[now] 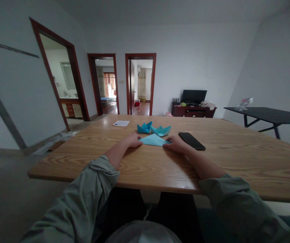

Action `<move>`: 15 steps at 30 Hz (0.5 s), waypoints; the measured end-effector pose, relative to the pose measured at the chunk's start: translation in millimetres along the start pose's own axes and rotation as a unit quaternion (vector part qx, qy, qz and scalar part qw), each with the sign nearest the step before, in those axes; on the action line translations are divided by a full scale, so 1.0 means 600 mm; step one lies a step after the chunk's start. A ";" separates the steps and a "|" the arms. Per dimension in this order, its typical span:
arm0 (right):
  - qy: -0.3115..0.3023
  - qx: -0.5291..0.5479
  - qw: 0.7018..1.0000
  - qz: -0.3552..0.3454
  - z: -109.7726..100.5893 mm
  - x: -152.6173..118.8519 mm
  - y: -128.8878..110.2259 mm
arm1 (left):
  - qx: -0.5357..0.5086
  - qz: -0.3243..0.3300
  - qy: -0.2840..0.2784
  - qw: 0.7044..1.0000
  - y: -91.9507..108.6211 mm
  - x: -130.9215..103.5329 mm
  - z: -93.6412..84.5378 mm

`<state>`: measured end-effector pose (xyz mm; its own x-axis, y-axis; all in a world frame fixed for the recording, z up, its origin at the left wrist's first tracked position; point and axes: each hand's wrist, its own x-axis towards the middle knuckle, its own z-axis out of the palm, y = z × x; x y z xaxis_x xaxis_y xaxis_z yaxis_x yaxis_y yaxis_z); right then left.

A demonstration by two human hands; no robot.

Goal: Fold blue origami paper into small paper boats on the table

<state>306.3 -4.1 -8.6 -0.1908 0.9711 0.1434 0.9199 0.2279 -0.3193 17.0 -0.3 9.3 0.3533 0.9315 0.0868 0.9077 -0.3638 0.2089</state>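
in the head view, both grips are closed on the light blue folded paper point(153, 139), which lies low and wide over the wooden counter point(147, 165), just on the near side of two paper boats. the left grip point(134, 140) pinches its left corner; the right grip point(176, 143) pinches the right one, thumb on the near side. the darker blue boat point(144, 128) stands behind the paper's left half and the paler boat point(161, 131) behind its right half. a black phone point(192, 140) lies near the right grip, and a printed card point(121, 123) sits farther back to the left.

what could go wrong, as i judge it: uneven pulling by the two pinches could skew the folds or tear a corner, since thin paper gives little warning. a push away from the body might knock the boats, which look light and stand very close. a swing of the right wrist outward could nudge the phone.

the paper's far side and underside can't be seen, nor can its inner layers, so how many folds it has is unclear. the fingers hide both end corners. whether it touches the counter all along can't be told. the card's print is too small to read.
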 end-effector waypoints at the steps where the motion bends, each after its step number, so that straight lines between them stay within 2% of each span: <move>1: 0.008 0.010 1.000 -0.002 0.000 -0.002 -0.002 | -0.002 0.003 0.001 1.000 0.000 0.001 0.001; 6: 0.052 0.056 0.997 -0.027 0.002 -0.010 -0.013 | -0.052 0.012 0.018 0.998 -0.005 -0.002 0.003; 15: 0.060 0.123 0.988 -0.065 0.010 -0.002 0.002 | -0.175 0.039 0.046 0.983 -0.018 0.005 0.018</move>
<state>305.3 -4.7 -14.6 -0.2467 0.9202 0.3038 0.7758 0.3754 -0.5072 10.5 6.6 -3.1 0.3818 0.9023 0.2003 0.7402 -0.4282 0.5183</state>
